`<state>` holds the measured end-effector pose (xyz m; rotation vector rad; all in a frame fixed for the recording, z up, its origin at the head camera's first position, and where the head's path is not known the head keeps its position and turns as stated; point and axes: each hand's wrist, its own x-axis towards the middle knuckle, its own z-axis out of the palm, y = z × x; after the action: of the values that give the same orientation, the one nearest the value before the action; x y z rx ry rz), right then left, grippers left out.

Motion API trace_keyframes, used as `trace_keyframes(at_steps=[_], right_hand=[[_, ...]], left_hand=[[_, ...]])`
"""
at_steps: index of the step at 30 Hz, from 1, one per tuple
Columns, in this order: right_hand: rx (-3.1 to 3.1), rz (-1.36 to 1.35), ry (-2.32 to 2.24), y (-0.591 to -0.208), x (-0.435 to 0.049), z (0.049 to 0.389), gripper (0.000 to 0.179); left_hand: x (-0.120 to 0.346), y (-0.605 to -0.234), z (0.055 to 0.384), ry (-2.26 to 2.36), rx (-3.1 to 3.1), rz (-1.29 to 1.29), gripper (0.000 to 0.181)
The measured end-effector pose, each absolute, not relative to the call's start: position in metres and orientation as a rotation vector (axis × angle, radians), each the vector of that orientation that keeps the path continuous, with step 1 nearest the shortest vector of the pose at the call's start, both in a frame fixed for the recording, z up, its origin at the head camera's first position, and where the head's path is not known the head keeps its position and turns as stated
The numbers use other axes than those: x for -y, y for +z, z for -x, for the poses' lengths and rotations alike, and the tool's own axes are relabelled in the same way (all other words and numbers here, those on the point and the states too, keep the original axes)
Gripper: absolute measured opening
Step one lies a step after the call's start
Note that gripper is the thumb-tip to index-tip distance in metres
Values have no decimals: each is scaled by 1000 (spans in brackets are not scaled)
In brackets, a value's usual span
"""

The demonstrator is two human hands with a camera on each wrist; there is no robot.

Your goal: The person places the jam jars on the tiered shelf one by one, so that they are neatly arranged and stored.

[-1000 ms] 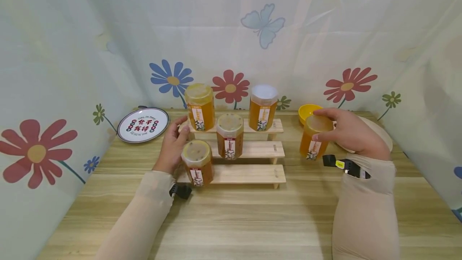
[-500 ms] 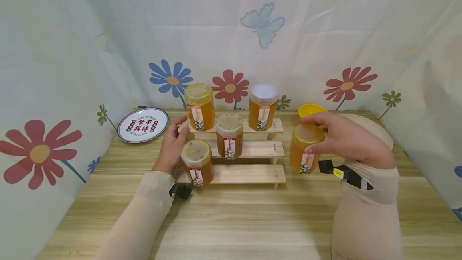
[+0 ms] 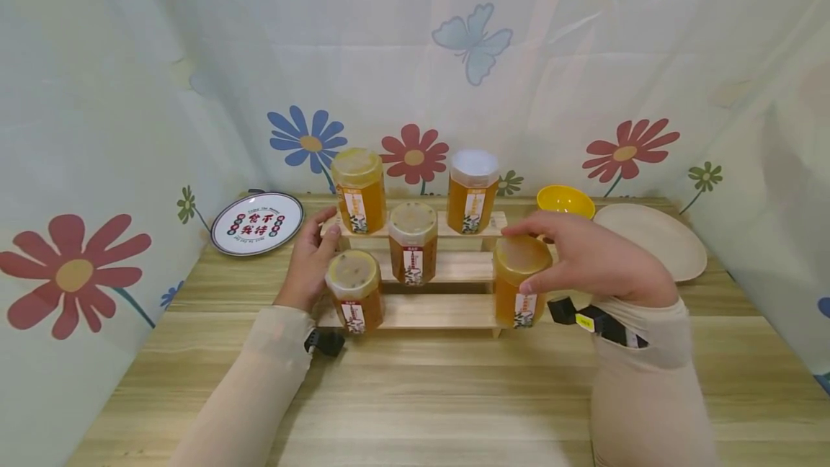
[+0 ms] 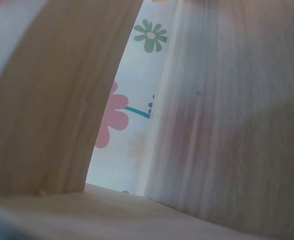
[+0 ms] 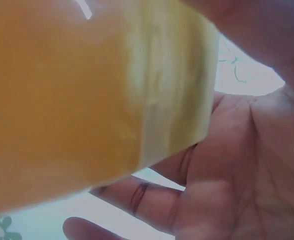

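Note:
My right hand [image 3: 583,254] pinches a honey jar [image 3: 512,305] near its lid, with thumb and fingers on either side. That jar, amber [image 5: 62,110] in the right wrist view, is upright at the right end of the lowest step; whether it touches the wood cannot be told. My left hand [image 3: 310,258] grips the left end of the three-step wooden stand [image 3: 441,312], some fingers hidden behind it. Bare wood of the stand [image 4: 52,115] fills much of the left wrist view. Two jars stand on the top step, one dark-labelled jar [image 3: 413,247] on the middle, another [image 3: 354,294] at the lower left.
A round lettered plate [image 3: 257,224] leans at the back left. Behind my right hand are a yellow bowl [image 3: 565,200] and a beige plate [image 3: 655,236]. A flowered curtain [image 3: 389,56] encloses the wooden table [image 3: 421,395] at the back and sides.
My right hand has carried its honey jar leftward and slightly nearer, from beside the stand to the lowest step's right end. My left hand has stayed in place.

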<state>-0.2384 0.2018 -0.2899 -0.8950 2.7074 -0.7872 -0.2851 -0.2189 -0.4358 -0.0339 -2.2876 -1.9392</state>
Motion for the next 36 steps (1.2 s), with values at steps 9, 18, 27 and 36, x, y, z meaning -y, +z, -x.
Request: trace_keyframes(at_steps=[9, 18, 27, 36], right_hand=[[-2671, 954, -783, -301, -179, 242, 75], [-2700, 1011, -696, -309, -160, 245, 81], [-2696, 1011, -682, -317, -149, 251, 79], [-2582, 1045, -764, -316, -159, 257, 75]], left_hand=[[217, -435, 284, -1938, 2282, 24, 51], [218, -435, 284, -1943, 2290, 25, 52], [218, -436, 285, -1944, 2284, 28, 52], [219, -438, 286, -1918, 2279, 44, 52]])
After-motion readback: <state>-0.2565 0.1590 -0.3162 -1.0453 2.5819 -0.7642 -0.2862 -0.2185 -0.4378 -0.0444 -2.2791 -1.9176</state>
